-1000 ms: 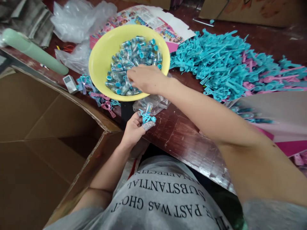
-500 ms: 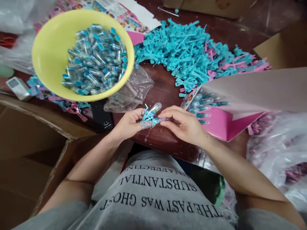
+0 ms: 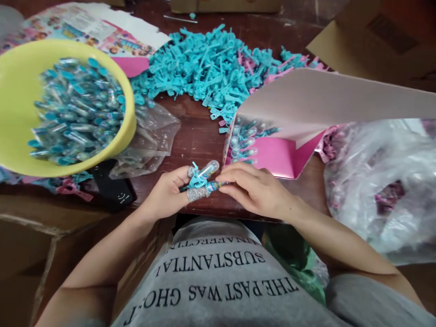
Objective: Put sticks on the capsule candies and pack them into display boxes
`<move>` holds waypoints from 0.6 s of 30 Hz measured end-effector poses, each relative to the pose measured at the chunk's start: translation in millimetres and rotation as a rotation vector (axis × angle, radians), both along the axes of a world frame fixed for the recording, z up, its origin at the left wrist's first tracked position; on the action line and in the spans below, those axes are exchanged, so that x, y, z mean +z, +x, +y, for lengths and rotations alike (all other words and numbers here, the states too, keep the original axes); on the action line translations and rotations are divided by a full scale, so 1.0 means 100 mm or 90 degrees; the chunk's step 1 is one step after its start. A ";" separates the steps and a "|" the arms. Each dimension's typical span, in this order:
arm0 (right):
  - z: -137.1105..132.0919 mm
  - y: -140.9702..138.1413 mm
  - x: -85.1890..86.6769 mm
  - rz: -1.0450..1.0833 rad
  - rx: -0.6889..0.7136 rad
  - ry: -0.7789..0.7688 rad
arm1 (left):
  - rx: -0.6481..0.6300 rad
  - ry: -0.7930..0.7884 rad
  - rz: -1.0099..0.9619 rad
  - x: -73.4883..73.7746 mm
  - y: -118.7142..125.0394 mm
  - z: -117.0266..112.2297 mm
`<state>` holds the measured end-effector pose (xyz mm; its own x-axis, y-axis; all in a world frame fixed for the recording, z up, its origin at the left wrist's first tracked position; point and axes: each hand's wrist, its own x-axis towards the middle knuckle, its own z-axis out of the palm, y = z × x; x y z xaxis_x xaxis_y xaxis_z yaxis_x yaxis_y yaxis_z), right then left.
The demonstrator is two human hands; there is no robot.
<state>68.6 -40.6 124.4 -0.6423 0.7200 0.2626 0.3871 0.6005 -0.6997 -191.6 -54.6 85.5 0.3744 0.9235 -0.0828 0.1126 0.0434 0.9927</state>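
My left hand, with grey wrapping on its thumb and a fingertip, is closed around small turquoise plastic parts and a clear round-ended tube that points up to the right. A second slim tube lies along the wrapped thumb. Its far end is pinched between the thumb and fingers of my right hand. Just beyond the right hand, an open pink-lined box holds several clear-ended tubes in a cluster.
A yellow basin of blue-capped tubes stands at left, beside a plastic bag and a black phone-like object. Turquoise and pink parts are heaped at the back. A clear bag lies right, cardboard boxes at the sides.
The view has shifted, so the basin, heap and box appear further left. Both hands stay together, and the slim tube is still held between them.
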 end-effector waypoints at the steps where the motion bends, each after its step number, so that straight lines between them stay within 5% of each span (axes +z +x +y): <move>1: -0.01 0.08 0.01 -0.010 -0.014 0.016 | -0.025 -0.015 -0.012 0.02 0.06 0.01; 7: -0.05 0.66 0.19 -0.057 -0.083 0.075 | -0.160 -0.141 -0.008 0.31 0.44 0.15; 10: -0.05 0.88 0.25 -0.077 0.017 0.112 | -0.265 -0.168 0.004 0.41 0.66 0.25; 12: -0.04 0.99 0.27 -0.056 0.085 0.108 | -0.298 -0.084 0.040 0.42 0.78 0.31; 14: 0.01 1.12 0.29 -0.029 0.046 0.094 | -0.244 0.088 0.133 0.40 0.86 0.37; 18: 0.21 1.32 0.26 -0.136 -0.274 0.119 | -0.037 0.473 0.360 0.31 0.91 0.57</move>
<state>200.6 -20.0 150.4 -0.3507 0.8845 0.3076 0.7492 0.4621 -0.4745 -100.8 1.9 116.1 0.5062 0.7938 0.3372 0.5690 -0.6012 0.5611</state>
